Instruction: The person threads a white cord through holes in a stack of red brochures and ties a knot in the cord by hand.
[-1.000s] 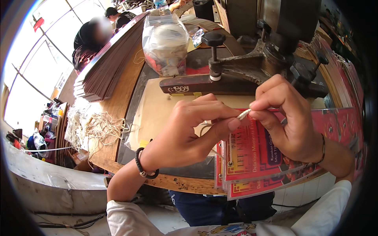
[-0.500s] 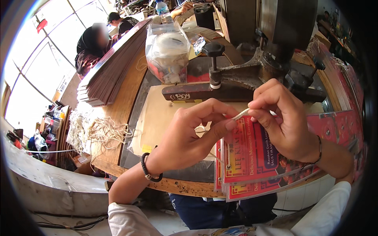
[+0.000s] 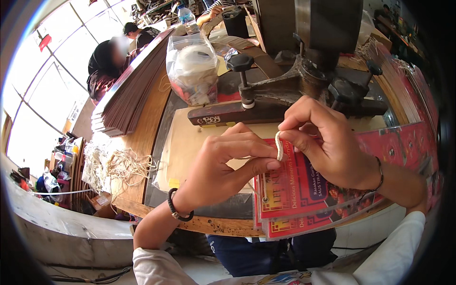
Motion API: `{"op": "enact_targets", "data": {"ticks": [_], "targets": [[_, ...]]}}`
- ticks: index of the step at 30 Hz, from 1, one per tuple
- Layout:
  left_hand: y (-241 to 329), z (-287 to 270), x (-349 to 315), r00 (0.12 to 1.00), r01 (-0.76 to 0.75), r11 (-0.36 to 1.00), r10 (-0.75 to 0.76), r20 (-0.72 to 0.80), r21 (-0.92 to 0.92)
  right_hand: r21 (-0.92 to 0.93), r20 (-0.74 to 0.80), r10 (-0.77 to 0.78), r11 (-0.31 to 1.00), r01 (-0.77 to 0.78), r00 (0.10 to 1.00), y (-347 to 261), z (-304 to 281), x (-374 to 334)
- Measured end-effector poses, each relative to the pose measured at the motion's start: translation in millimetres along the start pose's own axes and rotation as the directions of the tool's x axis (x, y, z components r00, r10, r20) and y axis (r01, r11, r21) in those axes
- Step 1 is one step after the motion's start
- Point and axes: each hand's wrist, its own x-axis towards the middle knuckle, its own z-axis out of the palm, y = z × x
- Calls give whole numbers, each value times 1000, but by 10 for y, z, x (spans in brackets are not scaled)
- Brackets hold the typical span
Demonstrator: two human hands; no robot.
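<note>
A short piece of white cord (image 3: pixel 279 148) stands bent between my two hands, above a stack of red printed laminated sheets (image 3: pixel 304 202). My left hand (image 3: pixel 232 159) pinches its lower part between thumb and fingertips. The upper end is pinched by the thumb and forefinger of my right hand (image 3: pixel 327 147). Both hands are closed on the cord, a small gap apart. Metal eyelets (image 3: pixel 265 200) show along the left edge of the sheets. Whether the cord runs through an eyelet is hidden behind my left hand.
Beyond my hands stands a heavy metal press frame (image 3: pixel 280 88) with black knobs. A clear plastic bag (image 3: pixel 192 71) sits left of it. Loose white cords (image 3: pixel 126 166) and a tall stack of boards (image 3: pixel 130 85) lie at the left. Other people work farther back.
The cord has gone from lying slantwise to standing bent upright between my fingertips. My right fingers have shifted left and now hold its top end. The whole view has shifted slightly.
</note>
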Motion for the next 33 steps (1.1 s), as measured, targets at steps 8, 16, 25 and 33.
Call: {"op": "enact_targets", "data": {"ticks": [8,16,25,33], "targets": [[3,221,-72,967,56,936,-137,-214,-348,67,83,5,998,-11,997,4,11,-14],[-20,161,-72,971,187,971,-205,-121,-148,21,132,-9,1000,6,991,98,46,19],[-79,95,-60,979,126,992,-128,-161,-20,28,120,50,998,-54,992,40,12,17],[-59,163,-58,935,210,901,-298,-192,-379,2,100,-15,1000,15,995,38,64,21]]}}
